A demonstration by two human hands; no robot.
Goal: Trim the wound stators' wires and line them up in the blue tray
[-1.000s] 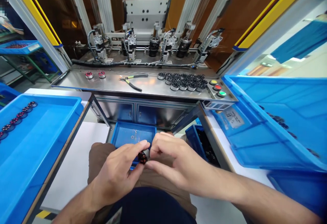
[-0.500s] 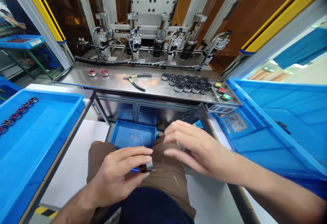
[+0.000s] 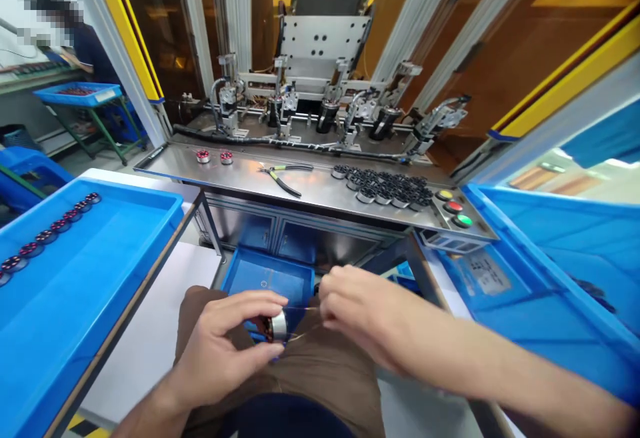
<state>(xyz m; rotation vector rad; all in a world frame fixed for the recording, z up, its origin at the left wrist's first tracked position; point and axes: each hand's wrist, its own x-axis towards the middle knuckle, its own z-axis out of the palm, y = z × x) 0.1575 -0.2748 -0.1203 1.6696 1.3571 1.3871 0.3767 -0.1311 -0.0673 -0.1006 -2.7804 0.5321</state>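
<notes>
Above my lap, my left hand (image 3: 235,338) grips a motor stator (image 3: 278,325) by its rim, between thumb and fingers. It has a silver ring and copper-coloured windings. Thin wire ends (image 3: 300,309) stretch from the stator towards my right hand (image 3: 350,308). The fingers of that hand are pinched on a wire at the stator's right; the fingertips are partly hidden. On the metal ledge lie two red-wound stators (image 3: 227,157), a pair of cutting pliers (image 3: 285,179) and a cluster of black-topped stators (image 3: 385,188).
A blue tray (image 3: 135,238) with a row of wound stators stands at my left. At my right is a deep blue bin (image 3: 540,258), near yellow, red and green buttons (image 3: 454,207). A winding machine (image 3: 320,58) stands ahead. Another person (image 3: 85,41) works at far left.
My right hand has closed from spread fingers into a pinch on the stator's wire. My left hand has turned the stator so more of its ring shows. The camera view has shifted.
</notes>
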